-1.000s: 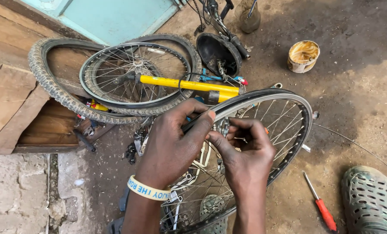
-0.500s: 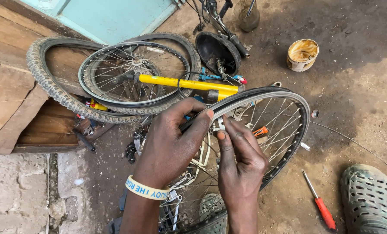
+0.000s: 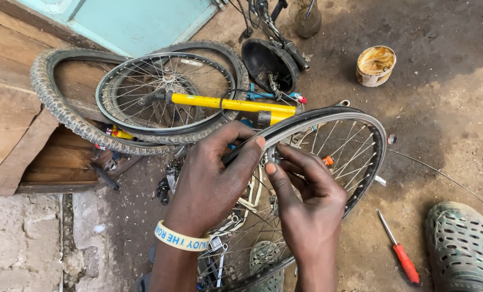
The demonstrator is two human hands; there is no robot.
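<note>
Left hand (image 3: 212, 178) grips wheel rim (image 3: 360, 121); right hand (image 3: 306, 200) pinches sm. metal part (image 3: 274, 155) (at rim).

The wheel rim (image 3: 328, 116) looks like shiny bare metal, thin steel-looking spokes (image 3: 344, 154) inside it. Behind the rim, the pump (image 3: 230, 104) is glossy yellow. Left of the rim, the loose tyre (image 3: 58, 108) is matt knobbly rubber on rough, dry wooden planks (image 3: 9, 124). Right of the rim, the screwdriver (image 3: 401, 254) has a smooth red plastic handle. The ground (image 3: 441, 124) is dusty packed dirt.
</note>
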